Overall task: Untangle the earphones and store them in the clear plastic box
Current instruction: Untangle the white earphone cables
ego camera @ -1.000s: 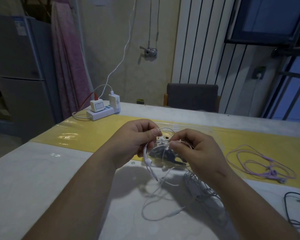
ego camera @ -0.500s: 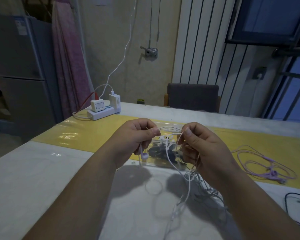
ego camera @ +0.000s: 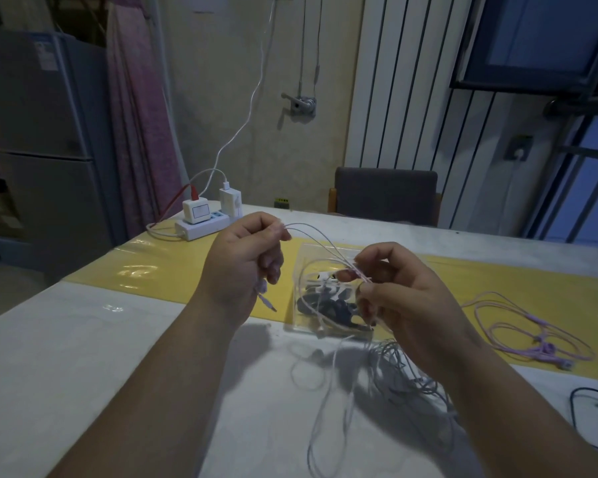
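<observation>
White earphones (ego camera: 328, 384) hang in loose loops between my two hands above the table. My left hand (ego camera: 246, 267) pinches one end of the cord between thumb and fingers, and the plug dangles below it. My right hand (ego camera: 397, 301) pinches the cord strands a little lower and to the right. Behind and below my hands lies the clear plastic box (ego camera: 304, 267), with dark and white earphones inside. More of the white cord trails onto the table under my right wrist, mixed with a grey tangle (ego camera: 408, 381).
Pink earphones (ego camera: 529, 329) lie on the yellow table runner (ego camera: 152, 270) at the right. A black cable (ego camera: 587, 401) lies at the right edge. A white power strip with chargers (ego camera: 204, 220) stands at the back left, and a chair (ego camera: 385, 194) behind the table.
My hands have moved apart and upward. The left hand pulled its cord end to the left, stretching the white strands between the hands and lifting more loops off the table.
</observation>
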The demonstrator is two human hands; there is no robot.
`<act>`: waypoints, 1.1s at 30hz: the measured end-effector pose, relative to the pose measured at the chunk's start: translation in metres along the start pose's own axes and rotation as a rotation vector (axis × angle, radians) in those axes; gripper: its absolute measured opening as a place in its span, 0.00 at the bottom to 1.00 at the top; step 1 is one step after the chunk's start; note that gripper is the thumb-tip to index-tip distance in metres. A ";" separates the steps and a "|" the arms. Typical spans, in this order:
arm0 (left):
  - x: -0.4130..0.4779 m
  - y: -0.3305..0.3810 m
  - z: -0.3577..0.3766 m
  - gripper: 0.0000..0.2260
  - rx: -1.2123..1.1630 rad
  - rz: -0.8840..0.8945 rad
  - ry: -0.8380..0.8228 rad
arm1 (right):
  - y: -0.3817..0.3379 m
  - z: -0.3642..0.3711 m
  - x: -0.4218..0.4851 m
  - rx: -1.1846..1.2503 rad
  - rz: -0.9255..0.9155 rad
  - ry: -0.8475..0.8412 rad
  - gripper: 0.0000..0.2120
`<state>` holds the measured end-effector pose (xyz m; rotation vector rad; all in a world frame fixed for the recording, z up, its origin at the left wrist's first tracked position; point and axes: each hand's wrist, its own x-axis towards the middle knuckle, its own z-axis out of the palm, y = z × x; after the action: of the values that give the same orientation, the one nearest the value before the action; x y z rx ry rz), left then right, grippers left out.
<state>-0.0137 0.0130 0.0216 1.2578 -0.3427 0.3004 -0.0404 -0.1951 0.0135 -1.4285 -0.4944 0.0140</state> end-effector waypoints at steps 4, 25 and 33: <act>-0.003 0.000 0.001 0.08 0.120 0.036 -0.084 | 0.001 0.003 -0.001 0.020 -0.044 -0.083 0.17; -0.007 -0.004 0.005 0.04 0.342 -0.072 -0.377 | 0.000 0.010 -0.003 -0.121 -0.095 0.060 0.08; -0.003 -0.005 0.003 0.06 0.120 -0.078 -0.255 | 0.001 0.004 -0.001 -0.225 -0.076 0.166 0.14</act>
<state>-0.0150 0.0091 0.0170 1.4277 -0.4982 0.0938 -0.0426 -0.1920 0.0123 -1.6142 -0.4223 -0.2258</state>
